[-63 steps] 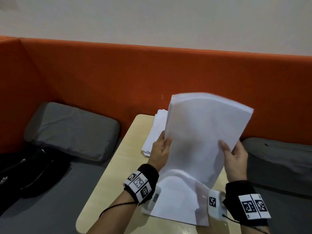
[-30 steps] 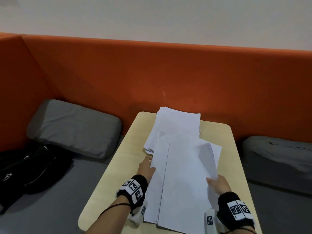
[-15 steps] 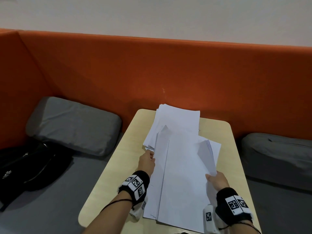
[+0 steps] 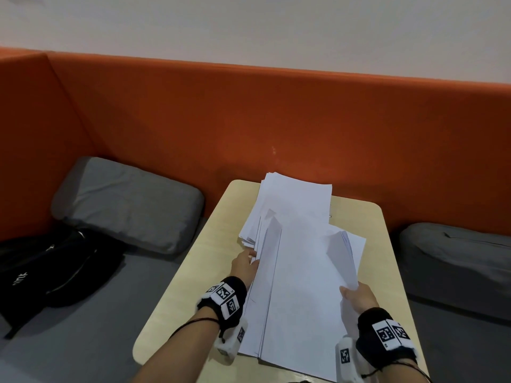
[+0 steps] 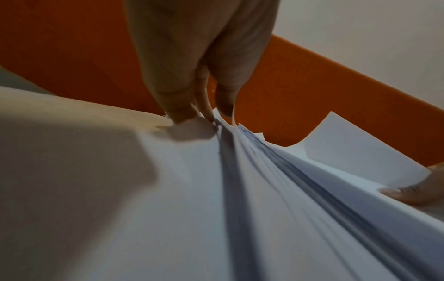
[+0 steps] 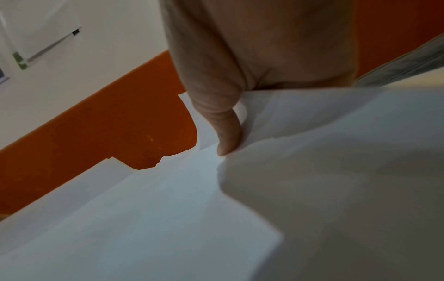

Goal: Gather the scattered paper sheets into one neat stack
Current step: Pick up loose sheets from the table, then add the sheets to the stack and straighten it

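A loose stack of white paper sheets (image 4: 301, 286) lies fanned on the near half of the small beige table (image 4: 210, 244). A second, untidy pile of sheets (image 4: 296, 200) lies at the table's far edge, partly under the near stack. My left hand (image 4: 244, 265) is at the near stack's left edge; in the left wrist view its fingertips (image 5: 204, 112) pinch a sheet's edge. My right hand (image 4: 359, 297) grips the upturned right edge of several sheets. The thumb (image 6: 225, 133) lies on top and the other fingers are hidden under the paper.
An orange padded backrest (image 4: 276, 120) runs behind the table. One grey cushion (image 4: 127, 203) and a black bag (image 4: 47, 269) lie on the seat at the left. Another grey cushion (image 4: 456, 266) sits at the right.
The sheaf I held upright in both hands now lies on the sheets on the table. My left hand has slid forward along the stack's left edge; the right still holds the curled right edge.
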{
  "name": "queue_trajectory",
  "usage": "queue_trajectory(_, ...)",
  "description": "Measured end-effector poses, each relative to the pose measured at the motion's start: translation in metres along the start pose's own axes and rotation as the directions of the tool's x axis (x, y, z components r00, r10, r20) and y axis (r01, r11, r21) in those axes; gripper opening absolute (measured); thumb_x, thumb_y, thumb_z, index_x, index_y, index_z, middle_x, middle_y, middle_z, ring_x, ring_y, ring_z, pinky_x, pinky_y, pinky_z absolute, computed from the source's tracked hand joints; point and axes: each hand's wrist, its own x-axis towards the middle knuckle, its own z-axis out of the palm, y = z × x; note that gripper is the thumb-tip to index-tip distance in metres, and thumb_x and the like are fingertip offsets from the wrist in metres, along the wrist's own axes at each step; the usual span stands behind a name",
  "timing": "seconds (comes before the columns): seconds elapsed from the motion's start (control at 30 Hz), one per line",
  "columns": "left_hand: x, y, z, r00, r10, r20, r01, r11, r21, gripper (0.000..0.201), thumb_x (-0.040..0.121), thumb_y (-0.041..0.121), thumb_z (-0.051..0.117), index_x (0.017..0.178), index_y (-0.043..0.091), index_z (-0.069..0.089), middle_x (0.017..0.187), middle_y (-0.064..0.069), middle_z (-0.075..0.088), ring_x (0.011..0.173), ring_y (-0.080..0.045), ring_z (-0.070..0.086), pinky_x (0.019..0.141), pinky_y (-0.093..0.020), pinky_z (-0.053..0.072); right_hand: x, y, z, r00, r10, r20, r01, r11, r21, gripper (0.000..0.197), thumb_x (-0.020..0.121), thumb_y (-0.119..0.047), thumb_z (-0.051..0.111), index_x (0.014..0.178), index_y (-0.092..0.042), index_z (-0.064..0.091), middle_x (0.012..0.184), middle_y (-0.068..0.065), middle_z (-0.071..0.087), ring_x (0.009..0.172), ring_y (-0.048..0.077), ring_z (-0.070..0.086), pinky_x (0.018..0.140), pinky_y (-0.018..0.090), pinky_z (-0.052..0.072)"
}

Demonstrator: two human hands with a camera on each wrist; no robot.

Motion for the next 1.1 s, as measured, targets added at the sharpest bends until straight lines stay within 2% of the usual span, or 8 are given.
queue_trajectory(0.13, -0.002, 0.004, 0.004, 0.998, 0.070, -0.010, -0.067, 0.981, 0.184, 0.033, 0.095, 0.014, 0.050, 0.126, 0.003, 0.051, 0.130, -0.015, 0.050, 0.119, -0.027, 0.050, 0.100, -0.031, 0.042, -0.001, -0.001, 0.000, 1.000, -0.006, -0.008, 0.006, 1.000, -0.018, 0.031, 0.093, -0.010, 0.051, 0.118, 0.007, 0.053, 0.096, 0.015, 0.054, 0.089, 0.028, 0.050, 0.078, 0.031, 0.036)
queue_trajectory(0.33, -0.004, 0.010, 0.006, 0.988, 0.151, -0.017, -0.119, 0.840, 0.529, 0.041, 0.097, 0.026, 0.045, 0.137, 0.015, 0.041, 0.142, -0.008, 0.032, 0.130, -0.026, 0.029, 0.102, -0.035, 0.034, -0.002, -0.001, 0.001, 1.000, -0.008, -0.012, 0.008, 1.000, -0.017, 0.033, 0.093, -0.011, 0.051, 0.121, 0.007, 0.052, 0.097, 0.015, 0.053, 0.090, 0.028, 0.049, 0.080, 0.032, 0.036)
queue_trajectory(0.53, -0.005, 0.011, 0.009, 0.986, 0.156, 0.053, -0.164, 0.903, 0.396, 0.036, 0.097, 0.016, 0.044, 0.131, 0.004, 0.043, 0.137, -0.016, 0.041, 0.123, -0.027, 0.042, 0.105, -0.036, 0.036, -0.005, -0.001, 0.001, 1.000, -0.011, -0.019, 0.010, 1.000, -0.020, 0.031, 0.092, -0.010, 0.052, 0.117, 0.007, 0.054, 0.095, 0.015, 0.055, 0.088, 0.028, 0.050, 0.077, 0.030, 0.036)
queue_trajectory(0.67, -0.007, 0.012, 0.009, 0.983, 0.177, 0.040, -0.181, 0.935, 0.305, 0.039, 0.098, 0.008, 0.040, 0.137, 0.003, 0.039, 0.138, -0.016, 0.043, 0.126, -0.025, 0.044, 0.102, -0.024, 0.033, -0.004, 0.000, 0.001, 1.000, -0.012, -0.022, 0.011, 1.000, -0.023, 0.030, 0.092, -0.010, 0.052, 0.117, 0.007, 0.054, 0.095, 0.016, 0.055, 0.089, 0.029, 0.050, 0.077, 0.030, 0.036)
queue_trajectory(0.8, -0.007, 0.012, 0.007, 0.979, 0.200, 0.025, -0.201, 0.956, 0.212, 0.036, 0.098, 0.003, 0.037, 0.133, 0.006, 0.045, 0.122, -0.018, 0.055, 0.112, -0.024, 0.053, 0.082, -0.014, 0.036, -0.005, 0.000, 0.000, 1.000, -0.016, -0.021, 0.015, 1.000, -0.026, 0.031, 0.092, -0.010, 0.051, 0.118, 0.006, 0.054, 0.095, 0.015, 0.055, 0.088, 0.028, 0.050, 0.077, 0.030, 0.036)
queue_trajectory(0.9, -0.006, 0.011, 0.006, 0.979, 0.206, 0.011, -0.206, 0.971, 0.120, 0.037, 0.097, 0.000, 0.036, 0.129, 0.012, 0.049, 0.098, -0.010, 0.053, 0.086, -0.019, 0.050, 0.072, -0.018, 0.038, -0.004, 0.000, 0.001, 1.000, -0.016, -0.022, 0.016, 0.999, -0.029, 0.032, 0.092, -0.011, 0.052, 0.118, 0.006, 0.054, 0.096, 0.015, 0.055, 0.089, 0.028, 0.050, 0.077, 0.030, 0.036)
queue_trajectory(1.0, -0.007, 0.008, 0.006, 0.976, 0.218, 0.009, -0.219, 0.973, 0.068, 0.040, 0.096, -0.002, 0.036, 0.125, 0.020, 0.050, 0.093, -0.010, 0.051, 0.079, -0.017, 0.049, 0.071, -0.023, 0.043, -0.004, 0.000, 0.001, 1.000, -0.019, -0.024, 0.018, 0.999, -0.029, 0.030, 0.092, -0.010, 0.052, 0.117, 0.007, 0.054, 0.096, 0.015, 0.055, 0.089, 0.029, 0.050, 0.078, 0.031, 0.037)
queue_trajectory(1.1, -0.007, 0.005, 0.007, 0.978, 0.208, 0.003, -0.208, 0.978, 0.030, 0.032, 0.096, 0.003, 0.040, 0.122, 0.018, 0.053, 0.094, -0.010, 0.052, 0.081, -0.019, 0.051, 0.074, -0.026, 0.045, -0.003, 0.001, 0.001, 1.000, -0.012, -0.020, 0.012, 1.000, -0.015, 0.033, 0.092, -0.011, 0.052, 0.119, 0.007, 0.053, 0.097, 0.015, 0.055, 0.091, 0.029, 0.050, 0.080, 0.031, 0.038)
